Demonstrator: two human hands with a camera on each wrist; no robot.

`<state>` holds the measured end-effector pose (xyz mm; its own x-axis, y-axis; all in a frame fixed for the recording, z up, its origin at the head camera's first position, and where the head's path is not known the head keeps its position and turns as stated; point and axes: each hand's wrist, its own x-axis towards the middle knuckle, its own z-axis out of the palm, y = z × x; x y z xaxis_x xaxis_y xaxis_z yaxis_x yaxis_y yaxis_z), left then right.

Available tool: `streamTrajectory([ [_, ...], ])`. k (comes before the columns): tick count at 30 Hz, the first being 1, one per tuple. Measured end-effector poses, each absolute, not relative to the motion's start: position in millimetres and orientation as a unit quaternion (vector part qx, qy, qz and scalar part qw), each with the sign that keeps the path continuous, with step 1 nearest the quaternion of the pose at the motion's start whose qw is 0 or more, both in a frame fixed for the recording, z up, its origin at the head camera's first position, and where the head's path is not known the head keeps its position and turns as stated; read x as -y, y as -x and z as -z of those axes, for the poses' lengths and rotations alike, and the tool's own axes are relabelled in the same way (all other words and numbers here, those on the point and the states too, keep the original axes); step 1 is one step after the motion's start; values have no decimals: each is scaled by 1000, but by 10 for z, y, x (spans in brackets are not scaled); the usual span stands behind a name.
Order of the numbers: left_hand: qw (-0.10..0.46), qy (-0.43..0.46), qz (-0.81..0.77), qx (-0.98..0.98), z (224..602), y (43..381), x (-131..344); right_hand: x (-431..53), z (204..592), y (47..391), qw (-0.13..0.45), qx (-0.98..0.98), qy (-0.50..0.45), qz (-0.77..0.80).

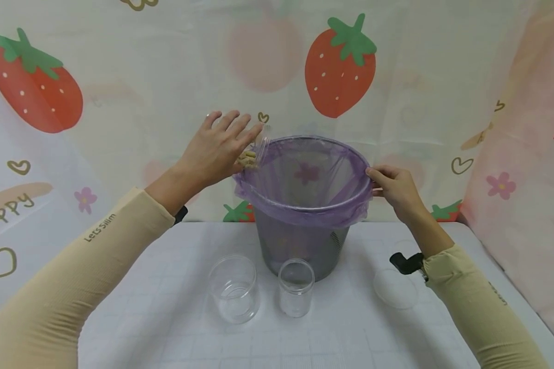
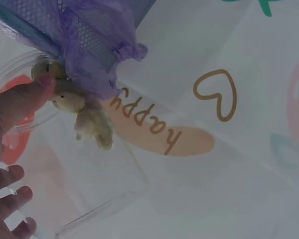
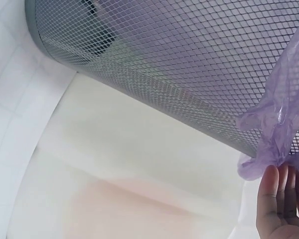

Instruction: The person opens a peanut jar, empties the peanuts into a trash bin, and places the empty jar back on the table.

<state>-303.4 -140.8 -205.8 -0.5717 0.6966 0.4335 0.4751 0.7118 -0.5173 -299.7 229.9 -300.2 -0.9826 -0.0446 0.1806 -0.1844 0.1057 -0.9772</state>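
My left hand (image 1: 214, 151) grips a clear plastic jar (image 1: 264, 143), tipped sideways with its mouth at the left rim of a mesh bin (image 1: 300, 253). Pale beige lumps (image 2: 93, 122) lie inside the jar near its mouth, below the thumb in the left wrist view. A purple plastic bag (image 1: 304, 216) lines the bin and folds over its rim. At the rim's right side, my right hand (image 1: 397, 192) pinches the bag's edge, its fingertips on the purple film (image 3: 276, 117) in the right wrist view.
In front of the bin stand a wide clear jar (image 1: 234, 292) and a narrower clear jar (image 1: 296, 289). A round transparent lid (image 1: 395, 289) lies on the white table (image 1: 332, 338) at the right. Behind hangs a strawberry-print curtain (image 1: 189, 66).
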Motion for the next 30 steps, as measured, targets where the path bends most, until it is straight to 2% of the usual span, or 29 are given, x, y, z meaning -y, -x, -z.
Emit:
streamTrajectory([
  [9,325,323,-181,870,2078,3033,1390,-2309,2992,2984,54,748,-78,-657],
  [18,309,315,-169,882,2083,3029,1384,-2307,3003,2984,54,751,-74,-654],
  [26,349,346,-251,834,2077,3035,1402,-2305,2998,2979,57,750,-77,-654],
  [30,337,351,-259,834,2074,3028,1401,-2303,2995,2980,57,749,-76,-655],
])
